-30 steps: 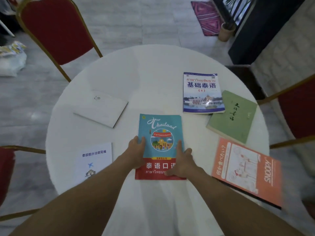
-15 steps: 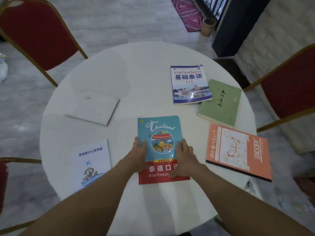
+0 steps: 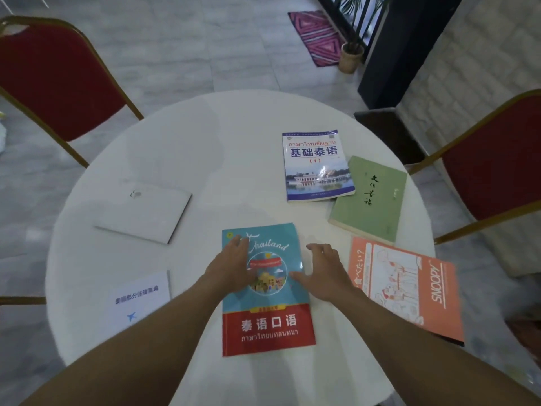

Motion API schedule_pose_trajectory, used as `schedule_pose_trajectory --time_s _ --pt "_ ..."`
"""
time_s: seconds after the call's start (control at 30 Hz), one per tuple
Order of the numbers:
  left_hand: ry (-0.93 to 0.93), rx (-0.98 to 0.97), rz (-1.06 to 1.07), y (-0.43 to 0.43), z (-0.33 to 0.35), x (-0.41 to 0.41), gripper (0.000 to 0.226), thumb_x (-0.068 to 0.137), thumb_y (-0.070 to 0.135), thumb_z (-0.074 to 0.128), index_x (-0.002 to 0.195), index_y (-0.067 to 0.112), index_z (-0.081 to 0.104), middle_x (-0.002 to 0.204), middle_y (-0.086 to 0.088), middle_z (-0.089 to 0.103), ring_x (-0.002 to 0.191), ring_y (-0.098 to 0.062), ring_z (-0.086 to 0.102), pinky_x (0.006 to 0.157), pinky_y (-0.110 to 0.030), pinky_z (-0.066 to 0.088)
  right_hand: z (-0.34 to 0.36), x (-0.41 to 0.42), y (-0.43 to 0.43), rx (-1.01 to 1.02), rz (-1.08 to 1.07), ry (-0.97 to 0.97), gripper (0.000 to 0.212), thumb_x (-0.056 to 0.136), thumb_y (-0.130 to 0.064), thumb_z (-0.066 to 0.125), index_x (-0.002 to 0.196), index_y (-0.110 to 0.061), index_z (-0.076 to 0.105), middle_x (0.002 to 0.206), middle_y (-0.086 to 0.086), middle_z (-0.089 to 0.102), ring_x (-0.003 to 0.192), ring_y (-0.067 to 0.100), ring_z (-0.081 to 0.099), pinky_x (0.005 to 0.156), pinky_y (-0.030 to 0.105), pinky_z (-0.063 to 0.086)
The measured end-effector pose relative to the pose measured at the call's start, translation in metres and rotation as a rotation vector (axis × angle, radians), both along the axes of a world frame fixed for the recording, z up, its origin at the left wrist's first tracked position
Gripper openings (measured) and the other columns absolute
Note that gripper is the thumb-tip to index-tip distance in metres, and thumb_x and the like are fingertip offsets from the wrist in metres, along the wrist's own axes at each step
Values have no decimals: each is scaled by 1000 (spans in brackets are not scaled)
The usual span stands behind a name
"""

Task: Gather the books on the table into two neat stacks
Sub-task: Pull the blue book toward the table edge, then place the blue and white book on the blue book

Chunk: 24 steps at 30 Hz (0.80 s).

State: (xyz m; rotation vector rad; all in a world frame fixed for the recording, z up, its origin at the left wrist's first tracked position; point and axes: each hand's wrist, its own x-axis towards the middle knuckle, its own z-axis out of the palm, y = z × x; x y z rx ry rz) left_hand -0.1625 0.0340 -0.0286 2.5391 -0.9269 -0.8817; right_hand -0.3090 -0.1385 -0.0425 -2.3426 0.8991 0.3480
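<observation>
Several books lie spread on a round white table [image 3: 234, 148]. A teal and red Thailand book [image 3: 268, 323] lies at the near middle. My left hand [image 3: 231, 265] rests flat on its upper left part. My right hand [image 3: 322, 269] sits with relaxed fingers at the book's right edge, thumb on the cover. A blue and white textbook [image 3: 317, 167] and a green book [image 3: 370, 200] lie at the far right, the textbook's corner over the green one. An orange Snoopy book [image 3: 409, 285] lies at the right. A white book [image 3: 146, 212] and a white booklet [image 3: 137, 300] lie at the left.
Red chairs with gold frames stand at the far left [image 3: 55, 77] and at the right [image 3: 491, 168]. A dark pillar [image 3: 404, 48], a small potted plant [image 3: 351, 54] and a pink patterned mat [image 3: 316, 36] are on the tiled floor beyond the table.
Both hands slid forward along the Thailand book, from its lower half toward its top; the left now lies on the cover, the right moved off to the right edge.
</observation>
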Motion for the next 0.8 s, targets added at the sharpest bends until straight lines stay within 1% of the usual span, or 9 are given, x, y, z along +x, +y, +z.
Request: schedule_pose_trajectory --time_s 0.07,0.17,0.23,0.37,0.47,0.53,0.63,0.7,0.8 --pt "-14 3 32 -22 3 12 72 82 43 69 142 19 38 143 -4 44 128 -26 50 102 -44 50 4 11 -21 -10 -51 -48 76 85 -54 67 147 -19 38 146 4 40 139 23 35 110 41 40" --pt "-35 -9 35 -60 6 30 70 88 36 63 147 14 33 147 -11 41 130 -30 46 106 -42 43 12 33 -56 -41 -131 -139 61 89 -45 65 140 -18 45 140 5 45 135 25 40 109 41 40" --pt "-33 -32 55 -87 8 42 69 91 36 60 149 13 32 150 -12 40 134 -30 44 109 -41 39 15 48 -83 -83 -175 -183 56 90 -43 64 136 -16 49 136 6 49 131 26 43 108 40 40" --pt "2 -63 114 -138 6 66 67 92 40 59 148 16 33 151 -9 40 135 -28 45 107 -39 42 16 75 -135 -128 -245 -219 58 91 -40 62 141 -17 45 140 6 46 134 27 41 111 44 39" --pt "34 -74 164 -171 1 80 61 92 38 60 144 14 39 146 -12 44 131 -27 48 102 -36 45 11 92 -166 -178 -296 -248 60 89 -36 67 141 -19 42 142 5 42 131 24 42 108 43 43" --pt "62 -78 201 -190 -4 88 54 93 36 59 140 14 42 142 -13 47 127 -27 49 98 -34 45 6 102 -182 -160 -313 -230 61 90 -34 67 142 -20 38 142 5 42 130 24 41 107 45 45" --pt "162 -92 255 -211 -11 94 46 93 31 60 134 17 46 137 -13 51 120 -28 54 99 -39 52 -4 112 -193 -110 -311 -165 63 92 -30 67 145 -17 35 140 8 42 130 26 41 107 45 45" --pt "252 -120 337 -221 -15 93 48 91 30 64 133 16 46 135 -14 52 117 -30 57 97 -45 54 -10 116 -196 -130 -306 -150 60 90 -25 69 141 -14 39 135 10 42 126 27 42 105 43 46" --pt "338 -151 519 -232 -19 93 54 86 31 70 131 13 45 132 -14 53 118 -32 58 98 -47 53 -12 121 -199 -78 -336 -121 58 89 -18 70 138 -12 40 131 13 39 121 28 44 103 41 47"
